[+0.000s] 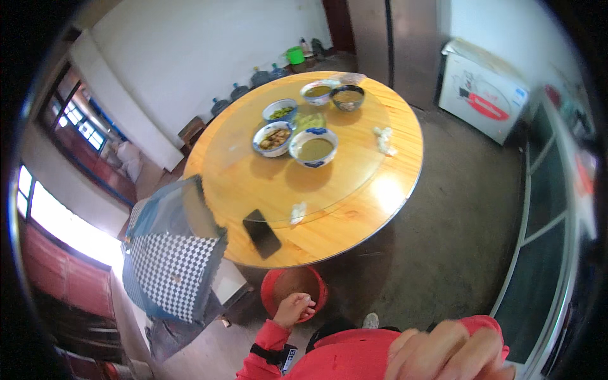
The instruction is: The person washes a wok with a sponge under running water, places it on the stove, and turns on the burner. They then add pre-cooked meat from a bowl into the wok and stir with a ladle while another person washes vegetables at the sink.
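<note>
My left hand, in a red sleeve with a dark wrist strap, hangs with curled fingers over a red plastic bucket; whether it holds anything cannot be told. Close to the camera at the lower right is my right hand, blurred, its fingers bent and its palm side hidden. Beyond them stands a round wooden table with a glass turntable. A black smartphone and a crumpled white tissue lie near its front edge. On the glass are a bowl of soup and a bowl of brown food.
More bowls stand towards the back, and crumpled tissues lie at the right. A checkered mesh food cover is left of the table. Water jugs line the wall; a white chest freezer and a glass-panelled frame are on the right.
</note>
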The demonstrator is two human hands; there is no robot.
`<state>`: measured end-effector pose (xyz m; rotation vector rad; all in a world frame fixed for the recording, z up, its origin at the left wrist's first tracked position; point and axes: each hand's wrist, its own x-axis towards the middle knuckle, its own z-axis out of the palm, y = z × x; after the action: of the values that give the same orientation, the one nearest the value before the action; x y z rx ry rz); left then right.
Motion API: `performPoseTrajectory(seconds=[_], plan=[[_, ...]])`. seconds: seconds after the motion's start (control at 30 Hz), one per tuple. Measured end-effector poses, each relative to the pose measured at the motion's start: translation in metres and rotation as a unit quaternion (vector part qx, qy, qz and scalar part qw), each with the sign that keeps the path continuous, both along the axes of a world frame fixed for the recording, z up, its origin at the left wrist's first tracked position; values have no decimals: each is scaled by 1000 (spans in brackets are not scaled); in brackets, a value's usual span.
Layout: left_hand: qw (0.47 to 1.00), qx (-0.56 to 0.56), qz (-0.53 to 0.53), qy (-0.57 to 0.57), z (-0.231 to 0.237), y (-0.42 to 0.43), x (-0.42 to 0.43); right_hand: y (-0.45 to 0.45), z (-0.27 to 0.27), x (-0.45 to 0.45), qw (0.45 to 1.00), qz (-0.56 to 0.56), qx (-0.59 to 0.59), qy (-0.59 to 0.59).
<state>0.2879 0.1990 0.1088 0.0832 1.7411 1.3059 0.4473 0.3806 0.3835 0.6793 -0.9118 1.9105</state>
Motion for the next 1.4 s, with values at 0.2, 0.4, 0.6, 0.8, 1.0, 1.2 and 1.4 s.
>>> performPoseTrajectory(seconds=[0.2, 0.4, 0.6, 0.8, 1.0, 1.2, 1.4], plan=[[998, 31, -56, 18, 4, 57, -14, 26, -12, -4, 995, -26, -92, -26], [996, 49, -75, 20, 10, 121, -29, 87, -3, -21, 998, -2, -8, -54], [987, 63, -146, 29, 7, 187, -50, 124, 25, -18, 971, 13, -185, -152], [962, -37, -255, -89, -21, 296, -71, 205, 10, -27, 932, -227, 63, -274], [937, 90, -336, 22, -30, 383, -28, 279, 1, 7, 756, -462, 360, -292], [932, 101, -348, -21, -29, 484, 45, 362, 0, 89, 584, -673, 356, -282], [914, 107, -390, 24, -11, 538, 89, 439, 26, 172, 592, -319, 432, -600]])
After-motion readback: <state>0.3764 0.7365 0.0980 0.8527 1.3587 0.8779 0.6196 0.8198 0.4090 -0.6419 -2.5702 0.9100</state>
